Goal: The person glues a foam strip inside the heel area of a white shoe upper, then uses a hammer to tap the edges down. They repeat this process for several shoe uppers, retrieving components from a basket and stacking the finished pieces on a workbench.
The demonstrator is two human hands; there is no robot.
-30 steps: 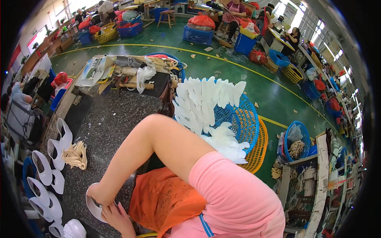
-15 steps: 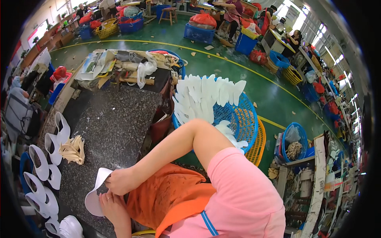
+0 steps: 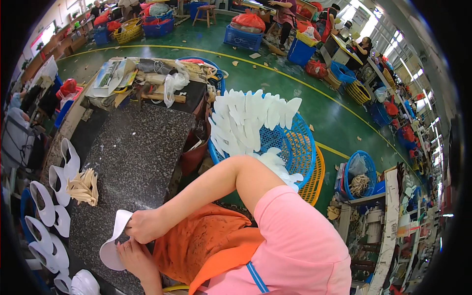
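R hand [image 3: 146,226] & L hand [image 3: 136,259] close tog.: R clamped on curved white piece [image 3: 110,255] at right edge, L touching lower down, grip unclear; pc over speckled slab [image 3: 132,147]; uneven pull cd prob. crease it; tan strips [image 3: 83,187], other white pcs [image 3: 47,215] to left

The glossy green floor [image 3: 334,132], strewn with pale flat scraps [image 3: 254,55], bears a curving yellow line [image 3: 147,46]. A brown wooden stool [image 3: 204,8] stands far across; a bright white window [image 3: 47,33] glows at upper left, white light strips [image 3: 407,64] at right.
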